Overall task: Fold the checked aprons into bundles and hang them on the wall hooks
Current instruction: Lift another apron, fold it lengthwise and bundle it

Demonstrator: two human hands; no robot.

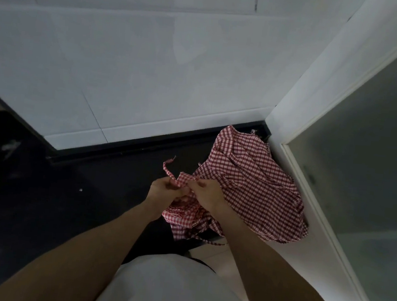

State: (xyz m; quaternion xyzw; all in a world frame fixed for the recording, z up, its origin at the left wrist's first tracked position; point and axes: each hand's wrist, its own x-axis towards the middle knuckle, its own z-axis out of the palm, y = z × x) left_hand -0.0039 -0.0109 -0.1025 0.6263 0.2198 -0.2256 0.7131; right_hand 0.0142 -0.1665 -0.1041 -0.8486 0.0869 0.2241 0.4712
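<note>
A red-and-white checked apron (248, 179) lies crumpled on the dark counter (42, 196), spread toward the right against the white door frame. My left hand (162, 190) and my right hand (206, 192) are close together at the apron's left edge. Both pinch a folded band of the checked cloth between them. A thin strap (167, 169) of the apron curls up and left from my left hand. Another strap end (210, 241) trails out below the heap. No wall hooks are in view.
A white tiled wall (128, 58) rises behind the counter, with a black ledge along its foot. A white door frame (301, 107) and a frosted glass panel (366, 154) stand on the right. My white shirt fills the bottom middle.
</note>
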